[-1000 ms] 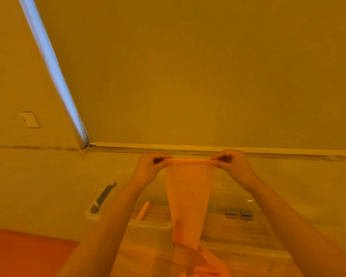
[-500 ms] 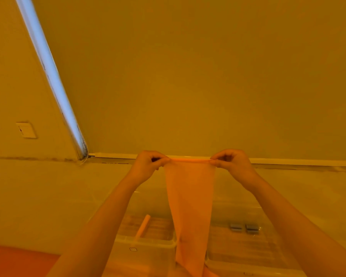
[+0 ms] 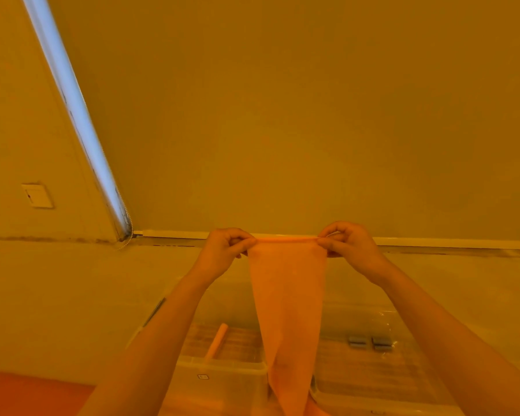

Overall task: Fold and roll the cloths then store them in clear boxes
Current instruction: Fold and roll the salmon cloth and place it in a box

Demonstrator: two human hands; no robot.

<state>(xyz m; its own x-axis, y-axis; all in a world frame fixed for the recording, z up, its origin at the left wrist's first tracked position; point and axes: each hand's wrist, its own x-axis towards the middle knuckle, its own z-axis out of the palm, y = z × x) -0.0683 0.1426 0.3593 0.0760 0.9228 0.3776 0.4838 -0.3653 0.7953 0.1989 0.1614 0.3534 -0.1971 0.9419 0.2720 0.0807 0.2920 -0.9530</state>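
I hold an orange cloth (image 3: 287, 298) up at centre frame, its top edge rolled into a thin tube. My left hand (image 3: 222, 253) pinches the roll's end at 9 o'clock and my right hand (image 3: 350, 249) pinches the end at 3 o'clock. The cloth hangs toward 6 o'clock between two clear boxes: the left box (image 3: 222, 369) contains a rolled cloth (image 3: 216, 340), the right box (image 3: 382, 396) two grey items (image 3: 370, 342).

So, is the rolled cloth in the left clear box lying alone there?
Yes, only one rolled cloth shows inside the left clear box; the two grey items sit in the other box.
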